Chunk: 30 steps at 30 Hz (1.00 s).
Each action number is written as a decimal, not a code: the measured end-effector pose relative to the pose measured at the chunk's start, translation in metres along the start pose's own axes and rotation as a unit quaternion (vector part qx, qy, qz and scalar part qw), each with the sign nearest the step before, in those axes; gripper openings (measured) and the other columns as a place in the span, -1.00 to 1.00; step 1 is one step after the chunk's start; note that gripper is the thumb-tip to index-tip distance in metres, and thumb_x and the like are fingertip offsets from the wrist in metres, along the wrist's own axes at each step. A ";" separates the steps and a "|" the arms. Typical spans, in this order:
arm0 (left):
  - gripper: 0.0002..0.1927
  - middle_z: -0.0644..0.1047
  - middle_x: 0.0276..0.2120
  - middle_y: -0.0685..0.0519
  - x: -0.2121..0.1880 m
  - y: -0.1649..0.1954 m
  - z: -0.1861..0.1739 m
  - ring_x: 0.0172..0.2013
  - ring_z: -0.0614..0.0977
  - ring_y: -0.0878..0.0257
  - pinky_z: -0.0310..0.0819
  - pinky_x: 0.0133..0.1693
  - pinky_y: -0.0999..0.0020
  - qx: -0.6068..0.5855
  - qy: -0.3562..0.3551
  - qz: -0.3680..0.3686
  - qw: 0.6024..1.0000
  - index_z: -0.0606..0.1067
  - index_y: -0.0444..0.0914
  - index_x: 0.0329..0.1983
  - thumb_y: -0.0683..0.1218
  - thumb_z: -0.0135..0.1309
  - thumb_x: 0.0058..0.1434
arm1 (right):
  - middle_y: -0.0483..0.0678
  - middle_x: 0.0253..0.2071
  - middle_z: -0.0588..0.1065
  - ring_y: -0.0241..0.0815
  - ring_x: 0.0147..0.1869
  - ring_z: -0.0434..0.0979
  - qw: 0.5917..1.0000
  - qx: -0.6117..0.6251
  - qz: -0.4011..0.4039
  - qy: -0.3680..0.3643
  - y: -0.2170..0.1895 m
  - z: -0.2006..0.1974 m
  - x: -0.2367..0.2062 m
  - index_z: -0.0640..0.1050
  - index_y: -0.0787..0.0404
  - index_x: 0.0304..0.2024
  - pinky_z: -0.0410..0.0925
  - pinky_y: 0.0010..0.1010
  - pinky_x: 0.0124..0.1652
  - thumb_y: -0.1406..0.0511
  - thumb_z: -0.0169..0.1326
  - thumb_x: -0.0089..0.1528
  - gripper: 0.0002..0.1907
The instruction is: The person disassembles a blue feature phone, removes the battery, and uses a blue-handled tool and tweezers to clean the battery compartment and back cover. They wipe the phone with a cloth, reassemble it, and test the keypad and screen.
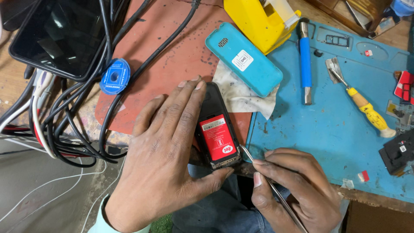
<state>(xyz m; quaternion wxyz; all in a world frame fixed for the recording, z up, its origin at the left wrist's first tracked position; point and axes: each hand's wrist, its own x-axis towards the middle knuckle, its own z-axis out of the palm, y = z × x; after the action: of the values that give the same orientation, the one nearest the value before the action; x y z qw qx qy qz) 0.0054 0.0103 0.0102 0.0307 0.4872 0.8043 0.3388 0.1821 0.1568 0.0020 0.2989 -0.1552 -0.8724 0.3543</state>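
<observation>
A small black phone [215, 129] lies back-up with its cover off, showing a red battery [218, 139]. My left hand [166, 155] rests flat on the red mat beside it, fingers along its left edge and thumb under its lower end. My right hand [297, 190] grips thin metal tweezers [276, 192], whose tip sits at the phone's lower right corner. A turquoise back cover [243, 58] lies on a stained white cloth [241, 92] just above the phone.
A blue work mat [327, 129] on the right holds a blue-handled brush [305, 58] and a yellow-handled tool [366, 108]. A yellow tape dispenser [258, 19] stands behind. A dark tablet [60, 36], a blue wick spool [115, 76] and black cables [77, 129] crowd the left.
</observation>
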 end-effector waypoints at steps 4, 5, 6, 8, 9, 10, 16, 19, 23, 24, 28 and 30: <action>0.17 0.23 0.42 -0.31 0.001 0.001 0.000 0.42 0.26 -0.15 0.00 0.39 -0.08 0.001 0.015 -0.006 1.000 0.13 -0.44 0.46 0.18 0.29 -0.17 | 0.06 -0.18 0.60 -0.05 0.03 0.68 1.000 0.014 0.003 -0.020 -0.001 -0.004 0.000 0.61 0.28 -0.15 0.55 -0.28 0.04 0.33 0.30 0.18 -0.78; 0.16 0.25 0.41 -0.28 0.001 0.002 0.001 0.43 0.26 -0.14 -0.01 0.40 -0.08 0.014 0.017 -0.006 1.000 0.14 -0.43 0.45 0.16 0.26 -0.20 | 0.06 -0.17 0.60 -0.05 0.04 0.68 1.000 0.022 -0.004 -0.021 -0.001 -0.004 0.000 0.60 0.27 -0.14 0.55 -0.27 0.06 0.32 0.30 0.19 -0.77; 0.15 0.27 0.40 -0.25 0.001 0.003 0.002 0.44 0.26 -0.12 -0.02 0.40 -0.08 0.028 0.016 -0.006 0.999 0.15 -0.42 0.44 0.15 0.24 -0.23 | 0.06 -0.16 0.60 -0.04 0.06 0.67 0.999 0.030 -0.010 -0.023 -0.001 -0.004 -0.001 0.59 0.27 -0.13 0.54 -0.25 0.09 0.31 0.30 0.20 -0.76; 0.13 0.27 0.41 -0.25 0.000 0.004 0.004 0.44 0.26 -0.12 -0.02 0.39 -0.09 0.022 0.034 0.002 0.999 0.17 -0.41 0.45 0.24 0.24 -0.13 | 0.09 -0.17 0.60 -0.02 0.04 0.67 1.000 0.022 0.002 -0.022 -0.001 -0.004 -0.001 0.59 0.30 -0.14 0.53 -0.24 0.07 0.31 0.29 0.17 -0.74; 0.13 0.28 0.41 -0.26 0.000 0.005 0.005 0.44 0.26 -0.12 -0.02 0.39 -0.09 0.021 0.044 0.008 0.999 0.18 -0.40 0.45 0.29 0.25 -0.07 | 0.11 -0.18 0.59 -0.01 0.03 0.66 1.000 0.018 0.007 -0.019 -0.001 -0.004 -0.002 0.59 0.32 -0.14 0.53 -0.23 0.05 0.31 0.29 0.16 -0.73; 0.09 0.30 0.40 -0.22 -0.001 0.005 0.007 0.44 0.27 -0.10 -0.03 0.39 -0.11 0.022 0.044 0.008 0.999 0.20 -0.37 0.45 0.30 0.24 -0.04 | 0.12 -0.17 0.60 -0.01 0.02 0.67 0.999 0.020 0.034 -0.006 -0.001 -0.003 -0.002 0.60 0.32 -0.15 0.54 -0.23 0.03 0.31 0.29 0.16 -0.74; -0.18 0.36 0.38 -0.07 -0.006 0.003 0.014 0.41 0.29 -0.07 -0.08 0.37 -0.18 0.060 0.038 0.031 0.997 0.37 -0.07 0.40 0.37 0.16 0.14 | 0.14 -0.13 0.60 0.01 0.09 0.67 0.999 0.023 0.024 0.001 0.000 0.002 -0.004 0.59 0.33 -0.13 0.53 -0.20 0.12 0.30 0.29 0.20 -0.73; -0.27 0.35 0.40 -0.04 -0.009 0.000 0.017 0.40 0.31 -0.03 -0.09 0.38 -0.19 0.079 0.037 0.047 0.995 0.42 -0.01 0.36 0.38 0.10 0.20 | 0.13 -0.13 0.61 0.01 0.10 0.68 1.000 0.011 0.021 -0.008 0.000 0.004 -0.005 0.59 0.33 -0.13 0.54 -0.19 0.13 0.30 0.28 0.21 -0.74; -0.27 0.38 0.38 -0.07 -0.018 -0.002 0.024 0.41 0.34 0.00 -0.06 0.39 -0.16 0.070 0.046 0.047 0.995 0.43 -0.13 0.34 0.34 0.15 0.23 | 0.11 -0.13 0.63 0.00 0.09 0.71 0.999 0.001 0.021 -0.024 0.000 0.007 -0.006 0.61 0.31 -0.14 0.58 -0.19 0.10 0.28 0.28 0.21 -0.75; -0.26 0.39 0.37 -0.08 -0.020 -0.002 0.026 0.41 0.34 0.00 -0.04 0.40 -0.16 0.062 0.050 0.043 0.996 0.43 -0.19 0.34 0.32 0.17 0.24 | 0.12 -0.13 0.63 0.00 0.08 0.71 0.999 0.003 0.024 -0.034 0.000 0.008 -0.006 0.61 0.31 -0.15 0.58 -0.19 0.09 0.27 0.28 0.20 -0.74; -0.26 0.43 0.34 -0.07 -0.031 0.003 0.037 0.40 0.34 -0.02 -0.06 0.39 -0.14 0.074 0.096 0.008 0.993 0.43 -0.25 0.32 0.26 0.24 0.22 | 0.06 -0.19 0.62 -0.02 0.05 0.69 1.000 -0.005 -0.002 -0.027 -0.001 0.008 -0.007 0.60 0.27 -0.18 0.56 -0.16 0.09 0.23 0.26 0.18 -0.74; -0.27 0.44 0.33 -0.06 -0.035 0.005 0.042 0.40 0.35 0.01 -0.10 0.39 -0.13 0.082 0.111 -0.003 0.990 0.44 -0.25 0.32 0.25 0.27 0.22 | 0.08 -0.19 0.62 0.02 0.06 0.68 1.000 -0.009 0.002 -0.027 -0.001 0.008 -0.006 0.60 0.29 -0.18 0.55 -0.15 0.10 0.25 0.26 0.14 -0.71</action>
<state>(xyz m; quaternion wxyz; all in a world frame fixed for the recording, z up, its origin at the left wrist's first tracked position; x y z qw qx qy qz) 0.0438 0.0053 -0.0288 -0.0977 0.4448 0.8293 0.3238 0.1819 0.1489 -0.0041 0.2732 -0.1500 -0.8830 0.3510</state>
